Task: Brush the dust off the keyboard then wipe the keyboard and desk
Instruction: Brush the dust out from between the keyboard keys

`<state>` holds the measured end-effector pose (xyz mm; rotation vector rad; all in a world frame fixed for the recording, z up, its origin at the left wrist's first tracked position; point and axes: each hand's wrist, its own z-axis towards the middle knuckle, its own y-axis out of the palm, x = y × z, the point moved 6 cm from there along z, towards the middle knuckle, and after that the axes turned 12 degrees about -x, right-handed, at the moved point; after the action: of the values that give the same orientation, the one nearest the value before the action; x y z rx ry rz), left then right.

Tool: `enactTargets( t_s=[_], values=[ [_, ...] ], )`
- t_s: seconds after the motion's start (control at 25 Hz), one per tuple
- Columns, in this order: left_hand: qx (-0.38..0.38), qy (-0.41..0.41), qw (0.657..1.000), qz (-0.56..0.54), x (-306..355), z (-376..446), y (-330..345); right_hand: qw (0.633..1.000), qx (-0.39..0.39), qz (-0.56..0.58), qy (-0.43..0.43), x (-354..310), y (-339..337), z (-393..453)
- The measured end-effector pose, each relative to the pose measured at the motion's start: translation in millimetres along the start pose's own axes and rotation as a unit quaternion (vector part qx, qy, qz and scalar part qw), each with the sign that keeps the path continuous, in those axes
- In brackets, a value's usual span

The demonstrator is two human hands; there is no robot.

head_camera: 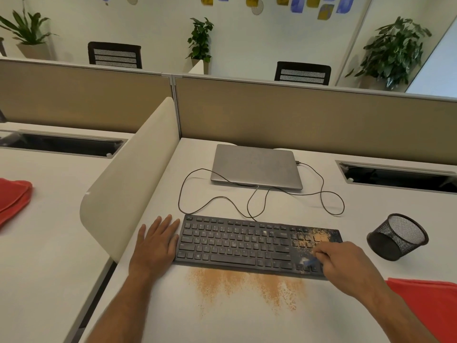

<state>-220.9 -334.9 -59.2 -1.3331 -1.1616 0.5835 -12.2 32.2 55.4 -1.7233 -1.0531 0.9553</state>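
- 2 bare hands work at a black keyboard (pixel 237 243) that lies on a white desk (pixel 222 318), its long side running left to right
- left hand (pixel 155 246) lies flat on the desk with straight fingers, its fingertips against the keyboard's left end, gripping nothing
- right hand (pixel 346 263) hovers over the keyboard's right end, fingers curled round a small blue brush (pixel 309 262) whose tip touches the keys near the number pad
- orange-brown dust (pixel 311 240) covers the number pad; the letter keys look mostly clean
- more of that dust is spread on the desk (pixel 247 285) just in front of the keyboard
- 1 red cloth (pixel 425 300) lies at the desk's near right edge, beside the right forearm
- keyboard's thin cable (pixel 212 201) loops across the desk to a closed grey laptop (pixel 256 167) behind it
- black mesh pen cup (pixel 398 236) lies tipped on its side, right of the keyboard and apart from it
- another red cloth (pixel 13 199) rests on the neighbouring desk to the left, beyond a white divider (pixel 128 174)
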Motion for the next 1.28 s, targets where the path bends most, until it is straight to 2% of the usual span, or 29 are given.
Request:
enactTargets(
  t_s=[0.08,0.24,0.4,0.52,0.68,0.8,0.96,1.12,1.28],
  values=[
    [-0.001,-0.001,1.000,0.000,-1,0,0,1.000,0.010,0.017,-0.009,-3,-1,0],
    [0.003,0.001,1.000,-0.005,0,0,0,0.998,-0.040,0.012,-0.038,-6,6,-4],
    [-0.001,0.000,1.000,0.001,0,0,0,0.998,0.006,0.025,-0.057,-7,1,-8],
    [-0.001,-0.001,1.000,0.003,1,0,-1,0.997,-0.036,0.006,-0.063,-8,11,-9],
    [0.000,0.003,1.000,0.000,1,0,0,0.996,0.026,0.049,-0.075,-6,6,-13],
    [0.001,0.000,1.000,0.003,0,0,0,0.996,-0.006,0.037,-0.081,-8,13,-16],
    [0.003,0.004,1.000,-0.001,0,0,0,0.990,0.053,0.080,-0.100,-12,8,-20],
    [-0.001,0.002,1.000,-0.004,-1,1,0,0.993,0.013,0.059,-0.106,-18,16,-19],
    [-0.006,0.001,1.000,-0.011,0,1,1,0.988,0.067,0.086,-0.105,-13,12,-22]
  ],
)
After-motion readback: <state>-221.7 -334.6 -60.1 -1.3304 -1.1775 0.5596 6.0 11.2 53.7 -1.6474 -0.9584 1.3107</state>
